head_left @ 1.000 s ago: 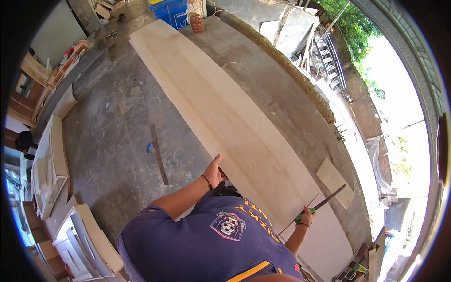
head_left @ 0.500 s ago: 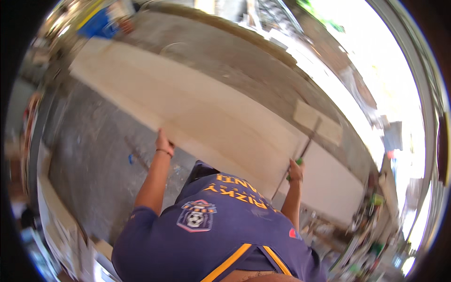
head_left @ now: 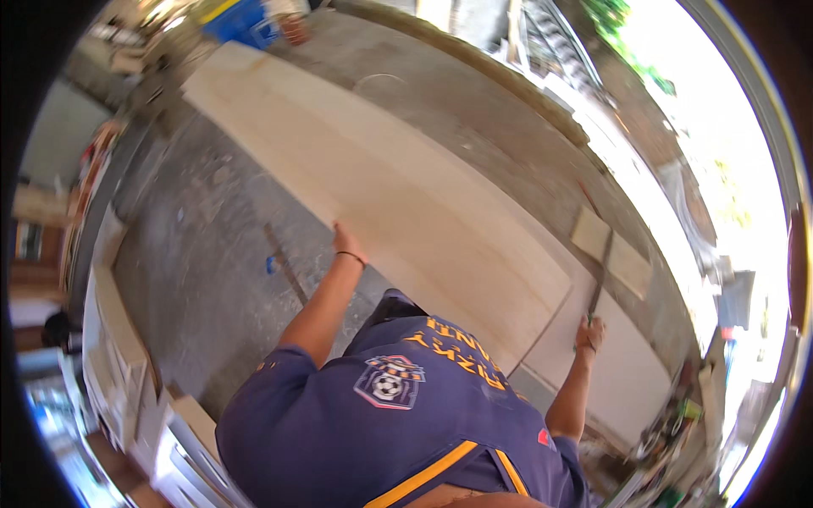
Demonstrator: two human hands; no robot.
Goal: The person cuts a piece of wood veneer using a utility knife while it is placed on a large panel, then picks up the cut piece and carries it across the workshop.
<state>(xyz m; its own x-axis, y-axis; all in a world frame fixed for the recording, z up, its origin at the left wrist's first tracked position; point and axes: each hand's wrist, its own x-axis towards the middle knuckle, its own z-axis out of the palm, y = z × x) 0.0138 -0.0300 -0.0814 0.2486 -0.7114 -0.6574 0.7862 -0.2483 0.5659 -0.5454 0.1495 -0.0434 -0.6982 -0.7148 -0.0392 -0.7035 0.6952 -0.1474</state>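
Observation:
A long pale wooden board stretches from the far left to the near right. My left hand holds its near edge, thumb on top and the other fingers mostly hidden. Out to the right, past the board's end, my right hand is closed around the handle of a hand saw. Its long, dark, narrow blade points away from me, seen nearly edge-on. Apart from the long board, the saw is above a paler flat sheet. The hand covers most of the handle.
A small tan panel lies beyond the saw. On the grey floor to the left are a thin strip and a small blue item. A blue container stands at the far left. Clutter is piled at the right.
My right hand has moved right with the saw, away from the board's end. My left hand still holds the near edge. The whole view has shifted, so the board appears farther right.

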